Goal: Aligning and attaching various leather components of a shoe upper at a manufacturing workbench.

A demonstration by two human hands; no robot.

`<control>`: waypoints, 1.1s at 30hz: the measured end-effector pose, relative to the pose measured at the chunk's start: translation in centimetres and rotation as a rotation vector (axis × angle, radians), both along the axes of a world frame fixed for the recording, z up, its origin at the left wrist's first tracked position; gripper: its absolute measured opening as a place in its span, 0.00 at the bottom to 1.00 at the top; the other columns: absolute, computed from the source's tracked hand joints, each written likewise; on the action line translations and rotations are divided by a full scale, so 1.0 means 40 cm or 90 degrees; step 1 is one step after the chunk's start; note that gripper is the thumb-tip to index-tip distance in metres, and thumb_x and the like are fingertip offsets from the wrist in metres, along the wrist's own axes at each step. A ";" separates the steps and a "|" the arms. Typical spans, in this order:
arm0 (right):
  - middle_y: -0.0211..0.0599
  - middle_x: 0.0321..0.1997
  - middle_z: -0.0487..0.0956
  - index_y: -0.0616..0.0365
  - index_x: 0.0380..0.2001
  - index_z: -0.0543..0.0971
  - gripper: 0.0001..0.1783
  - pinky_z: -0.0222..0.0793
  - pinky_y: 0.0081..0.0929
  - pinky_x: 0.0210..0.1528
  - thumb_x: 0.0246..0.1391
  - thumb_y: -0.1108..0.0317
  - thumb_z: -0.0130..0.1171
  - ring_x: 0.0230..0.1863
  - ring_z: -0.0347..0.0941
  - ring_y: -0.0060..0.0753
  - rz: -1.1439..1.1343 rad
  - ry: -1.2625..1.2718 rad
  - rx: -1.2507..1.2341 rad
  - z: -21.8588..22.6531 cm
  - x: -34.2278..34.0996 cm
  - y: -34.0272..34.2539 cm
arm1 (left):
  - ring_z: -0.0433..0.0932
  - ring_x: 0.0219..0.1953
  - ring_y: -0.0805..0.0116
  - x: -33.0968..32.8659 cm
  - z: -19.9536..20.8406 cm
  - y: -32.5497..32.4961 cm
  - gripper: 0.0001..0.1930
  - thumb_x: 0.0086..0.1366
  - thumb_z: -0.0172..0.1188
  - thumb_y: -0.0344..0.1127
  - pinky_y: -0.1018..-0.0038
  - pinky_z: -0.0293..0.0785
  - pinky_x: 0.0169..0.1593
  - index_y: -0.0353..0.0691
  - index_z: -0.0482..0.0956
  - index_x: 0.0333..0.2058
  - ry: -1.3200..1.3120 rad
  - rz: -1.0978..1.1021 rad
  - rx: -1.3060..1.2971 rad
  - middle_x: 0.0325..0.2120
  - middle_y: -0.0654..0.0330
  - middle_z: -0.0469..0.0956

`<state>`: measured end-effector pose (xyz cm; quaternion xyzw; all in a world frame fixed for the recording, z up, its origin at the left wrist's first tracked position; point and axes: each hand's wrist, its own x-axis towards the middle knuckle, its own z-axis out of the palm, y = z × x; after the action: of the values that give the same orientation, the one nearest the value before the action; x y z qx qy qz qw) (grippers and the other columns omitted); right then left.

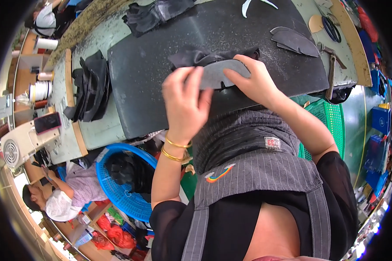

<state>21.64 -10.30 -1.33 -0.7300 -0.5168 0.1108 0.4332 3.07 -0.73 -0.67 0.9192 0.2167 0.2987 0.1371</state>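
Observation:
A grey, curved flat piece [217, 75] with small dark notches on its near edge lies over dark, creased material [191, 56] on the black work board [139, 91]. My right hand [253, 82] grips the piece's right end, thumb on top and fingers at the far edge. At its left end is my left hand [185, 98], bent at the fingers and slightly smeared by motion. Its fingertips reach the piece's edge, but whether they pinch it I cannot tell. Part of the dark material hangs toward my apron, mostly hidden under the piece and hands.
Stacked dark curved pieces [295, 41] lie at the board's right, near a hammer [332, 54]. Black bundles sit left [91, 87] and far [157, 15]. Blue basket [102, 167] and green basket [339, 117] flank me. Another person [74, 195] sits lower left.

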 end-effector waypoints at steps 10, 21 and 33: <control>0.44 0.45 0.82 0.65 0.46 0.77 0.25 0.77 0.35 0.48 0.40 0.74 0.67 0.43 0.79 0.47 0.121 -0.227 0.128 0.045 0.026 -0.020 | 0.84 0.43 0.54 0.123 0.000 -0.034 0.29 0.53 0.56 0.17 0.64 0.80 0.47 0.35 0.76 0.57 -0.127 0.014 0.007 0.44 0.51 0.84; 0.44 0.46 0.81 0.65 0.37 0.79 0.18 0.76 0.31 0.45 0.42 0.65 0.57 0.46 0.77 0.39 0.444 -0.485 0.077 0.046 0.105 -0.079 | 0.84 0.47 0.59 0.027 -0.007 -0.050 0.19 0.60 0.56 0.25 0.69 0.82 0.49 0.31 0.79 0.51 0.014 -0.191 -0.017 0.45 0.53 0.84; 0.41 0.48 0.80 0.62 0.41 0.81 0.18 0.81 0.30 0.47 0.46 0.67 0.57 0.60 0.74 0.42 0.446 -0.434 -0.029 0.045 0.126 -0.164 | 0.83 0.49 0.56 0.038 -0.007 -0.134 0.23 0.64 0.54 0.24 0.68 0.80 0.51 0.27 0.70 0.59 0.080 -0.151 -0.133 0.49 0.51 0.82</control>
<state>26.68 -16.85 0.49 -0.5161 -0.8414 0.0159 0.1594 4.60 -6.11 -0.95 0.9360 0.1450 0.1979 0.2525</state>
